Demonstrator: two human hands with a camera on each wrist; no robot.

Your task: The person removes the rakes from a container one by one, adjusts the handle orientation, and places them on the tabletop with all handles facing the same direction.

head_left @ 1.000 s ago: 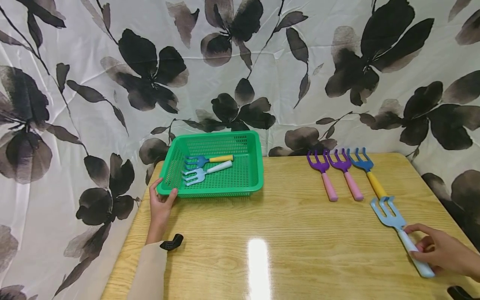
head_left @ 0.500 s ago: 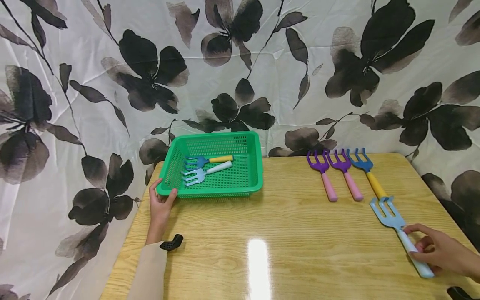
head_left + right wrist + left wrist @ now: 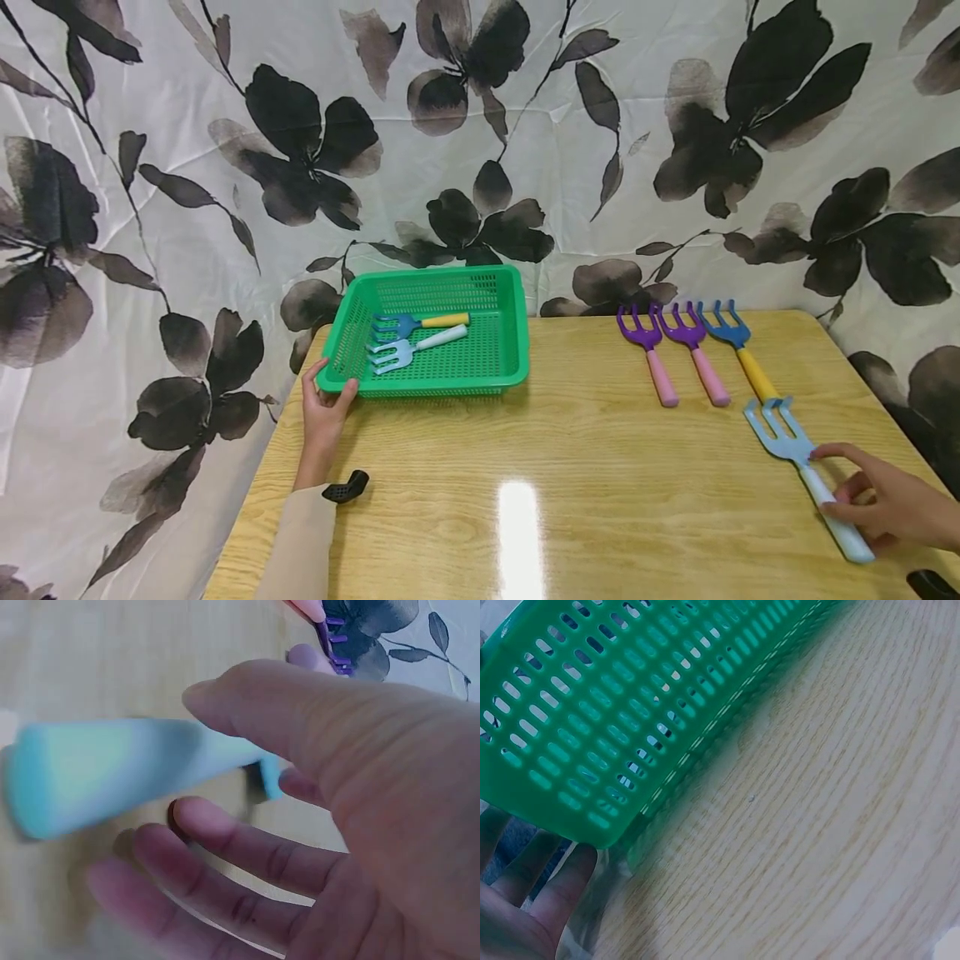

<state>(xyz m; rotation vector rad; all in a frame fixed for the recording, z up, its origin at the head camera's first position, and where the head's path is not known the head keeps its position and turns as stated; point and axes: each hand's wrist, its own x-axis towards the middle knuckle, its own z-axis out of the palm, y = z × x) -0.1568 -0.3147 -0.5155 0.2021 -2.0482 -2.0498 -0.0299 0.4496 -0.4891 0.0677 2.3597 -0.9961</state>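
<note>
Two hands are at work over one wooden table (image 3: 600, 492). The left hand (image 3: 324, 408) grasps the near left corner of one green basket (image 3: 442, 385), its thumb at the near rim and its fingers round the left end. Inside, to the right of that grip, lie two hand forks: one blue fork with a yellow handle (image 3: 444, 320) and, nearer the person, one pale blue fork (image 3: 438, 337), their prongs turned toward the left hand. The right hand (image 3: 888, 500) is at the handle of one larger light-blue fork (image 3: 810, 479), which lies on the table with its prongs pointing away from the person; whether thumb and forefinger pinch it or merely rest there cannot be told, and the other three fingers are loosely bent beside the handle. Beyond this hand and to its left lie three more forks: one dark blue fork with a yellow handle (image 3: 742, 348), its handle end right by the light-blue prongs, then two purple forks (image 3: 694, 346) with pink handles. One flowered cloth (image 3: 585, 183) hangs beyond both hands.
</note>
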